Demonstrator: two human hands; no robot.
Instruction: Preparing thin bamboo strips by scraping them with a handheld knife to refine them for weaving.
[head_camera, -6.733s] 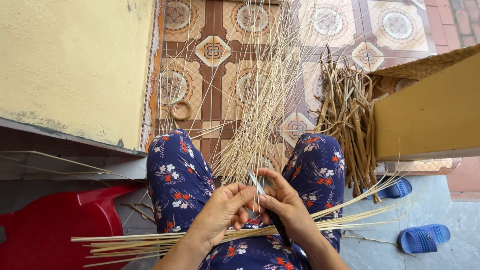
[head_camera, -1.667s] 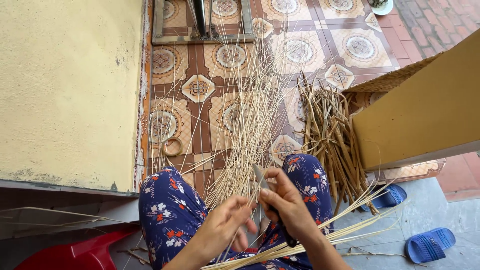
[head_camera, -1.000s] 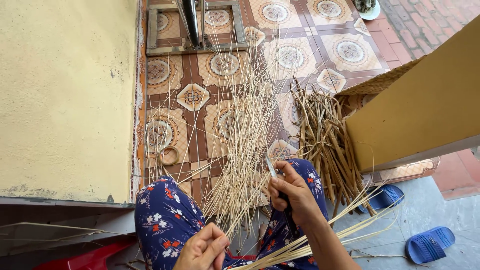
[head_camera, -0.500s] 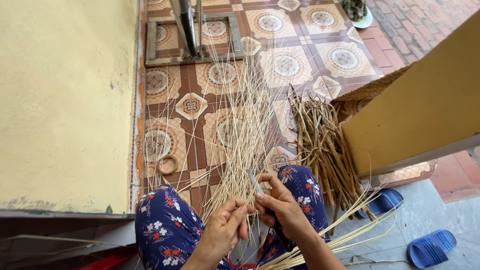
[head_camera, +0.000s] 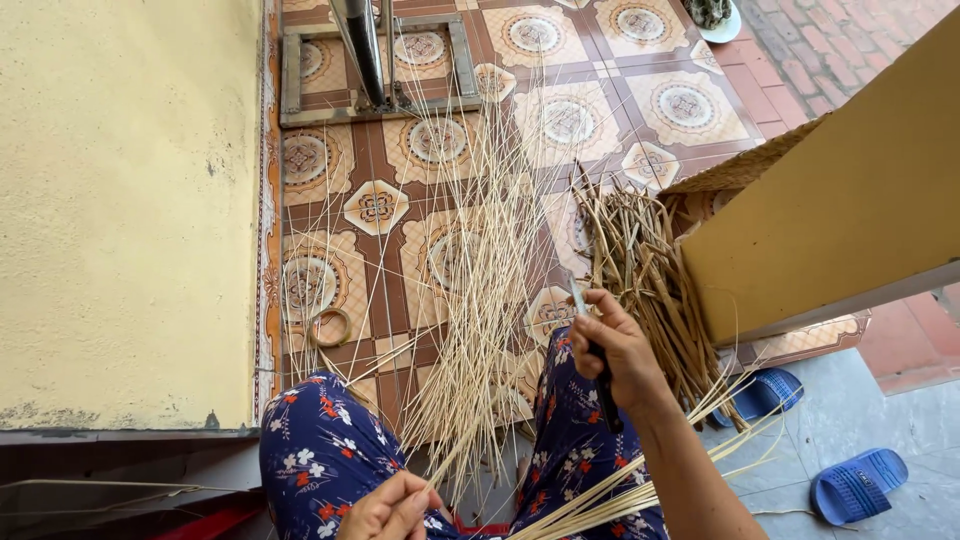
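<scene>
My right hand is closed around a small knife with a dark handle, its blade tip pointing up, above my right knee. Low in the view, my left hand pinches the bottom end of thin pale bamboo strips that fan upward over the tiled floor. Both hands sit over my lap in blue floral trousers. More flat strips lie across my right thigh.
A heap of coarser brown bamboo offcuts lies right of the strips, beside a tan board. A yellow wall stands at left. A metal stand sits ahead, a ring on the tiles, blue sandals at right.
My hands were together at the strips half a second ago. Now my right hand has lifted up and right with the knife, and my left hand has dropped lower. The view tilted forward.
</scene>
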